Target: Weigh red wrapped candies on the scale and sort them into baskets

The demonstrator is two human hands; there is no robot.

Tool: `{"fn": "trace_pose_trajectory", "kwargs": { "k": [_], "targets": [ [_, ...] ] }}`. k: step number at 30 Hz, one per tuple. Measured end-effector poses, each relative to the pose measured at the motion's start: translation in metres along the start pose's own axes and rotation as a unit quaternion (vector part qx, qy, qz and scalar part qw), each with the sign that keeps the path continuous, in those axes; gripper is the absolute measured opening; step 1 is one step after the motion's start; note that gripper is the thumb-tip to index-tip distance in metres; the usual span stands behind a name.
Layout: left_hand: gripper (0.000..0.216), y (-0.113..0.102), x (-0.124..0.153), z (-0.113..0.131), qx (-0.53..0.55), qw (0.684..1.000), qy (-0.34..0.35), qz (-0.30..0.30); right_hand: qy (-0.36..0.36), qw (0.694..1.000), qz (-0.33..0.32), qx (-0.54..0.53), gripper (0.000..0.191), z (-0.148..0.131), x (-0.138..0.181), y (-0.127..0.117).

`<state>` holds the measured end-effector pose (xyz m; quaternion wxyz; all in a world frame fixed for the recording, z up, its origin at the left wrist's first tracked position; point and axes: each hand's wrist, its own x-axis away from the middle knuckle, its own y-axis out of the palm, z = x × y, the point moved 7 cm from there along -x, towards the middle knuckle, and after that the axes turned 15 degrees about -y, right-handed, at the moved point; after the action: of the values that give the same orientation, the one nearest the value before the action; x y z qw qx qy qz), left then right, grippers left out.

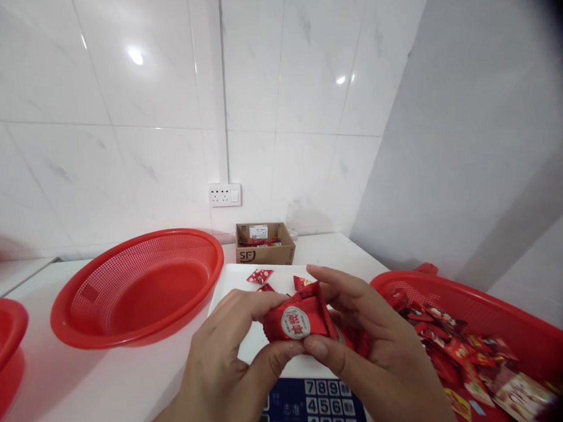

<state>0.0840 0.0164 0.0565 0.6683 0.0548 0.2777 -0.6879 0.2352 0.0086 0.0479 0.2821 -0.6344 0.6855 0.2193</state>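
Between both my hands is a small red candy packet with a round pale label (295,322). My left hand (224,345) grips its left end between thumb and fingers. My right hand (378,349) pinches its right end, with more red wrapping partly hidden under the curled fingers. Beneath my hands is a digital scale with a white pan (235,275) and a blue number keypad (292,402). Red wrapped candies (260,276) lie on the pan, some partly covered by my hands.
A round red plastic basket (77,316) stands at the left, with part of another red basket (8,319) at the edge. On the right, a red basket (478,288) holds many candies. A cardboard box (269,256) with packets stands by the tiled wall, below a socket (224,195).
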Motion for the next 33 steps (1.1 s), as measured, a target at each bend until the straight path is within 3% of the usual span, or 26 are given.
{"fn": "trace_pose_trajectory", "kwargs": {
  "k": [6,9,13,18,22,26,30,33],
  "targets": [
    [0.021,-0.001,-0.005,-0.003,-0.066,0.997,0.016,0.029,-0.025,0.998,-0.002,0.058,0.041,0.005,-0.005,-0.005],
    [0.021,0.006,-0.012,-0.008,-0.157,0.987,0.028,0.025,-0.051,0.991,0.061,0.105,0.040,0.008,-0.011,-0.021],
    [0.015,0.030,-0.019,-0.028,-0.316,0.946,-0.008,-0.070,-0.107,0.973,0.161,0.123,0.036,0.002,-0.013,-0.037],
    [0.021,0.053,-0.021,-0.051,-0.387,0.906,-0.039,-0.166,-0.117,0.975,0.156,0.108,0.033,-0.001,-0.011,-0.032],
    [0.028,0.050,-0.026,-0.049,-0.317,0.935,-0.043,-0.154,-0.109,0.978,0.144,0.101,0.034,-0.002,-0.009,-0.027],
    [0.026,0.038,-0.023,-0.032,-0.107,0.977,-0.077,-0.167,-0.109,0.984,0.108,0.087,0.036,-0.003,-0.007,-0.018],
    [0.024,0.036,-0.019,-0.024,0.045,0.970,-0.106,-0.214,-0.115,0.990,0.033,0.079,0.039,-0.001,-0.006,-0.002],
    [0.024,0.034,-0.020,-0.029,0.081,0.968,-0.126,-0.200,-0.143,0.985,-0.023,0.090,0.043,0.000,-0.005,0.007]
  ]
}}
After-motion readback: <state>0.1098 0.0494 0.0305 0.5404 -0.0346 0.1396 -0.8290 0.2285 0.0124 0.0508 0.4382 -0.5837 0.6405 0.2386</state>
